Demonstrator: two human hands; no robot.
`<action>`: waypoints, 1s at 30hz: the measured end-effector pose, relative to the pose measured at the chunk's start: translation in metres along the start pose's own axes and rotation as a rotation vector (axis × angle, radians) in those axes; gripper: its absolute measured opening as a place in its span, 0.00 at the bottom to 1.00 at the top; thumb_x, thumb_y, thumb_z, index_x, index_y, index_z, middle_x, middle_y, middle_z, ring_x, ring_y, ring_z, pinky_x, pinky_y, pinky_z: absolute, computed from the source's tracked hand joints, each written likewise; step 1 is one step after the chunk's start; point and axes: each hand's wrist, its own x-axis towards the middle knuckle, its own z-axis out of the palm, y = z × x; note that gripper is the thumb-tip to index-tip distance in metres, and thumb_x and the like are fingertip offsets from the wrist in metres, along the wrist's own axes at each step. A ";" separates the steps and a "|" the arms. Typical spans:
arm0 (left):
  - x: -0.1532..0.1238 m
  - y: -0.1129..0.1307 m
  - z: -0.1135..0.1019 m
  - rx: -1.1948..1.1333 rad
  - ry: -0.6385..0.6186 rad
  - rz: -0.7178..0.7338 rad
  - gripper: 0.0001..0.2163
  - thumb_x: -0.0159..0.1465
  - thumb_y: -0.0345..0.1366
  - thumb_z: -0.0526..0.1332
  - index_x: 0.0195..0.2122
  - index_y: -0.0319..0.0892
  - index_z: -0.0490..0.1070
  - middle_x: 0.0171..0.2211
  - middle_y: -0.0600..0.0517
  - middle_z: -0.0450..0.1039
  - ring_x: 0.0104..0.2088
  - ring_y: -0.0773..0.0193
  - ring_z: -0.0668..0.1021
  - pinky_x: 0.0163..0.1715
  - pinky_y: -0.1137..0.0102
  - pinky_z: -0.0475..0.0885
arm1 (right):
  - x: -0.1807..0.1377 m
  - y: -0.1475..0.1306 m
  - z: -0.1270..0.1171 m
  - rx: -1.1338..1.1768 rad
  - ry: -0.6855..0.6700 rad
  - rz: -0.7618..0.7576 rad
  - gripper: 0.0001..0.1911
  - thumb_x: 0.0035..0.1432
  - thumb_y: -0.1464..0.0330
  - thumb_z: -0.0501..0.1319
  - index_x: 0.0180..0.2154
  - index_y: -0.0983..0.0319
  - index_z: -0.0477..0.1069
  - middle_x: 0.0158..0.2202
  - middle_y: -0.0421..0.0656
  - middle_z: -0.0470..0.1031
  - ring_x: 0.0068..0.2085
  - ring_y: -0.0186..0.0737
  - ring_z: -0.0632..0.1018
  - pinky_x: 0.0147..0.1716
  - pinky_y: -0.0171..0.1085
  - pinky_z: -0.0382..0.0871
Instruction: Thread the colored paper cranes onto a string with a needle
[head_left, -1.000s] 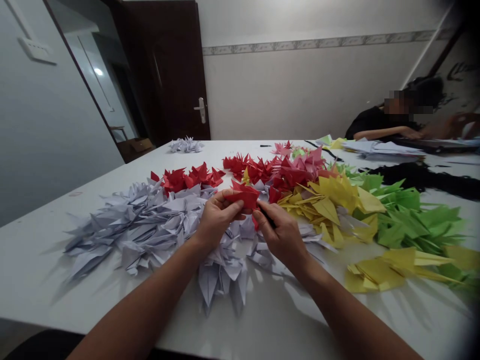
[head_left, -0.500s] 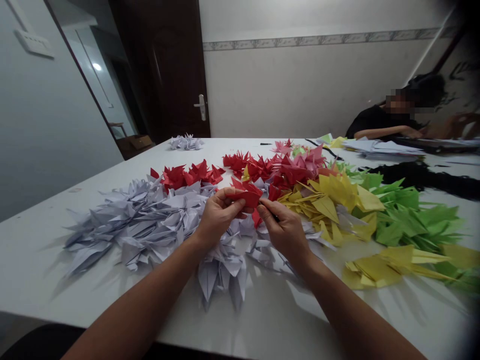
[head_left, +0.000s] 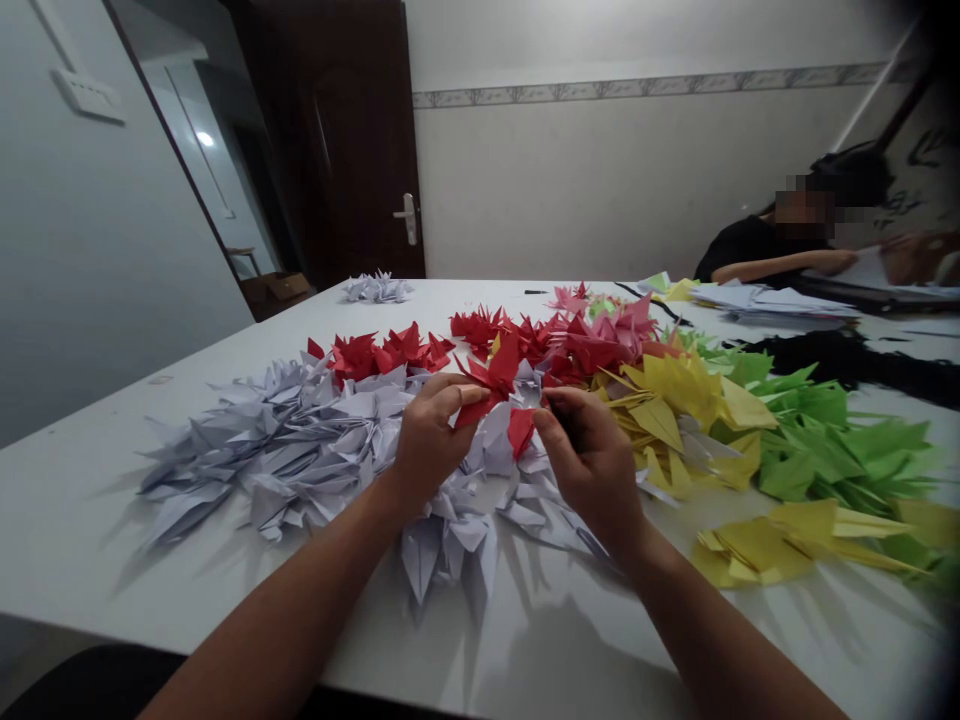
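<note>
Both hands hold one red paper crane [head_left: 501, 388] over the white table [head_left: 82, 520]. My left hand [head_left: 429, 432] pinches its left wing between thumb and fingers. The fingers of my right hand [head_left: 592, 462] are closed on its lower red tip. Under the hands lies a heap of white paper cranes [head_left: 300, 450]. Just behind them are red cranes [head_left: 390, 350].
Pink cranes [head_left: 615, 325], yellow cranes [head_left: 675, 400] and green cranes [head_left: 825, 440] spread to the right. A small white pile [head_left: 375, 290] sits at the far edge. Another person [head_left: 780, 245] leans on the table at the back right beside paper sheets [head_left: 765, 298]. A dark door [head_left: 352, 150] stands behind.
The red crane has been pulled apart: its wing now points up and a tip hangs down. My right hand has shifted a little right and lower.
</note>
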 end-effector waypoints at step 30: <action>-0.007 -0.008 0.006 0.120 -0.223 0.457 0.04 0.61 0.26 0.58 0.31 0.39 0.70 0.40 0.45 0.74 0.41 0.64 0.76 0.41 0.67 0.73 | 0.004 0.019 0.000 -0.286 -0.381 -0.127 0.12 0.58 0.68 0.56 0.40 0.60 0.76 0.33 0.45 0.80 0.32 0.42 0.79 0.32 0.36 0.69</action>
